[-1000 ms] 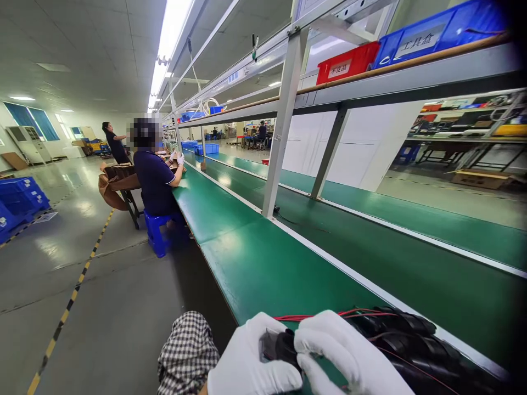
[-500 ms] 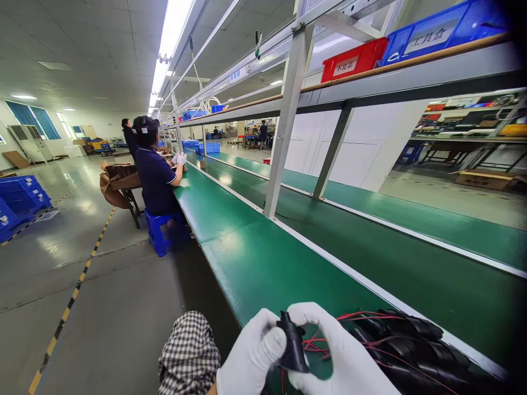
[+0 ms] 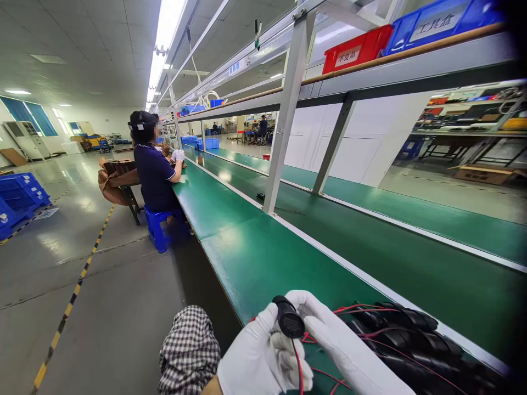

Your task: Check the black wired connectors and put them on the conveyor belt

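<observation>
My left hand (image 3: 257,351), in a white glove, grips a small black cylindrical part (image 3: 290,318) from the left, thumb against its side. Its round end faces toward me, and a red and a dark wire hang below it. My right hand (image 3: 329,334), also white-gloved, has its fingers closed on the far right side of the same part. Beside my right hand, a pile of similar black parts with red wires (image 3: 415,345) lies on the green bench (image 3: 247,258).
A person in a dark shirt (image 3: 154,170) sits on a blue stool (image 3: 156,227) farther along the bench. A metal post (image 3: 284,126) rises from the bench's divider. Overhead, a shelf holds a red bin (image 3: 357,49) and a blue bin (image 3: 442,27).
The black part has been turned so its round end faces me. My right fingers have closed in on it. A small dark object now shows on the belt beside the post.
</observation>
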Demonstrator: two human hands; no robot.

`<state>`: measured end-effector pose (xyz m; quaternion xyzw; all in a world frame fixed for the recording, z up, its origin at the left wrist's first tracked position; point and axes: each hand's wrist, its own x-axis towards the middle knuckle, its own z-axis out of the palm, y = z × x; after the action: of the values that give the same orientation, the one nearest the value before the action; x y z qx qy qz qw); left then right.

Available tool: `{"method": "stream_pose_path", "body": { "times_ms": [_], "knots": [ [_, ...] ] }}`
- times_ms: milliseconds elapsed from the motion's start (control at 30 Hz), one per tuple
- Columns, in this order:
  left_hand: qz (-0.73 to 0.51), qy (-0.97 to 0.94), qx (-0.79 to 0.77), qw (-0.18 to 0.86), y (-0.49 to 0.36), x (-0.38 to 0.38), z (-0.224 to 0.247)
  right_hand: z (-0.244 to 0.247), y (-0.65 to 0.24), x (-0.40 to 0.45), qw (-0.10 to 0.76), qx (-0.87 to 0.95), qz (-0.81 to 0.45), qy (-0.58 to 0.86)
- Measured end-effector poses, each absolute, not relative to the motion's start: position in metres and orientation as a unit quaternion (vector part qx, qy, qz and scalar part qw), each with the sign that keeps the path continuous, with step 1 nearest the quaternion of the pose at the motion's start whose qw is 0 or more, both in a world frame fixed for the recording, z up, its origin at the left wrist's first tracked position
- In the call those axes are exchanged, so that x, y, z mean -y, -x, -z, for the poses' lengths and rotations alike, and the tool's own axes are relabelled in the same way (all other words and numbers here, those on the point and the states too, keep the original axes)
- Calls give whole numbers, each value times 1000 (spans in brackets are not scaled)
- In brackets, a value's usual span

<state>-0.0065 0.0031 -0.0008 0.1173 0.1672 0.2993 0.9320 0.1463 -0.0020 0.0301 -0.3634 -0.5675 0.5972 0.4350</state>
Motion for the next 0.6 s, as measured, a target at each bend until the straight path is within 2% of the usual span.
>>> {"method": "stream_pose_path", "body": {
  "times_ms": [267, 333, 400, 500, 600],
  "knots": [
    [-327, -145, -193, 914, -3, -1, 2, -30, -146, 5, 432, 585, -570, 382],
    [-376, -230, -179, 879, -6, 2, 2, -30, -147, 6, 434, 610, -509, 424],
    [-424, -325, -173, 828, -4, 5, -2, -30, -148, 8, 450, 657, -390, 461],
    [-432, -447, -196, 759, 7, 8, -11, -31, -154, 12, 488, 745, -195, 411],
    [-438, -516, -234, 698, 20, 6, -14, -31, -162, 18, 460, 774, -157, 405]
  ]
}}
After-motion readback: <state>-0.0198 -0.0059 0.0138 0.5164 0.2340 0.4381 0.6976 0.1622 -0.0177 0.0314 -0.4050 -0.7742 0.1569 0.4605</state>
